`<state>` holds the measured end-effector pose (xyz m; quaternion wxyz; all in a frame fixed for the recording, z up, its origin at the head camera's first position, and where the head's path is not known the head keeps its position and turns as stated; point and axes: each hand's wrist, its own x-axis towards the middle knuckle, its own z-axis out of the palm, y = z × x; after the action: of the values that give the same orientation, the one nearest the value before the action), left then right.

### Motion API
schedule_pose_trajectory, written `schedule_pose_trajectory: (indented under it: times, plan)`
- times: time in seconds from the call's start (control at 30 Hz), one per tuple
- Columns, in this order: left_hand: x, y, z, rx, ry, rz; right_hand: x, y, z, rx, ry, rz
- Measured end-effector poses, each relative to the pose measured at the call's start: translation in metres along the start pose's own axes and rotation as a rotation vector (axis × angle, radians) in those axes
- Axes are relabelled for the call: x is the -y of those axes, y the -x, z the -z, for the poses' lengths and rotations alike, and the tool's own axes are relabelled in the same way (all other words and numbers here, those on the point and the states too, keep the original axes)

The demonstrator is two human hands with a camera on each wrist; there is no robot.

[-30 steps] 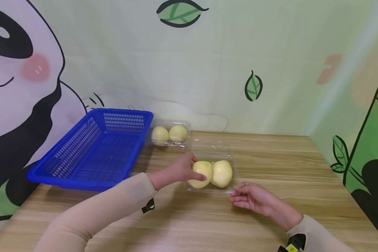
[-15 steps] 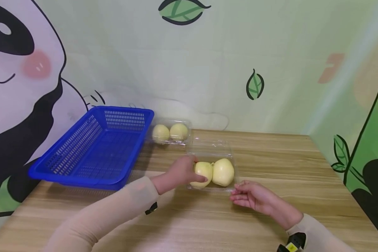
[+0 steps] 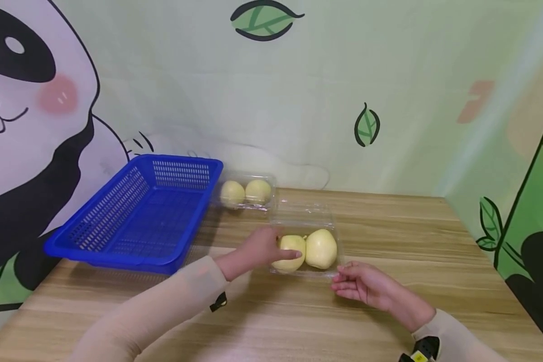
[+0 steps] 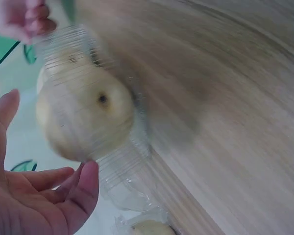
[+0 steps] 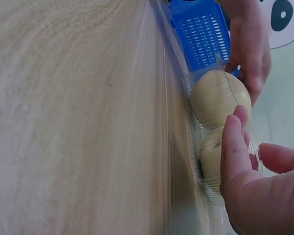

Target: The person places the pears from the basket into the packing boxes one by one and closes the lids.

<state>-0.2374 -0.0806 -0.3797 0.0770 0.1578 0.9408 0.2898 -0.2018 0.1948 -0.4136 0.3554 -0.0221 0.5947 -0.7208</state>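
A clear plastic clamshell container (image 3: 337,256) lies open on the table, its lid (image 3: 303,213) folded back towards the wall. Two pale yellow pears sit side by side in it, a left pear (image 3: 289,254) and a right pear (image 3: 321,249). My left hand (image 3: 258,246) is at the left pear, thumb straight out over it in the head view. In the left wrist view its thumb stands away from the fruit, while the fingertips (image 4: 90,171) meet the pear's lower edge. My right hand (image 3: 366,284) pinches the container's near right rim between thumb and fingers.
A blue perforated plastic basket (image 3: 145,216) stands on the left of the wooden table (image 3: 389,226). Behind, beside the basket, a closed clear container (image 3: 271,193) holds two more pears. A printed wall cloth (image 3: 298,100) hangs directly behind the table.
The left hand and left pear have shifted slightly lower in the container, and the left thumb has straightened. The right hand keeps its place at the rim. The head view has shifted slightly.
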Motion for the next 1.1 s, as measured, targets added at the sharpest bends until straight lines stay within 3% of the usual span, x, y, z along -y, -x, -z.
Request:
schedule_pose_trajectory:
  times: [0.23, 0.53, 0.8, 0.93, 1.1]
  plan:
    - [0.009, 0.004, 0.014, 0.025, 0.224, 0.046, -0.002, -0.001, 0.004, -0.007, 0.028, -0.009]
    - [0.016, 0.034, 0.035, -0.015, 0.696, 0.108, 0.006, 0.004, 0.017, -0.06, 0.216, -0.024]
    - [0.027, 0.052, 0.042, -0.026, 0.852, 0.165, 0.031, 0.016, 0.033, -0.155, 0.3, -0.027]
    - [0.03, 0.058, 0.039, 0.001, 0.899, 0.185, 0.047, 0.015, 0.044, -0.119, 0.346, 0.014]
    - [0.034, 0.061, 0.026, 0.034, 1.011, 0.274, 0.067, 0.008, 0.056, -0.055, 0.458, 0.089]
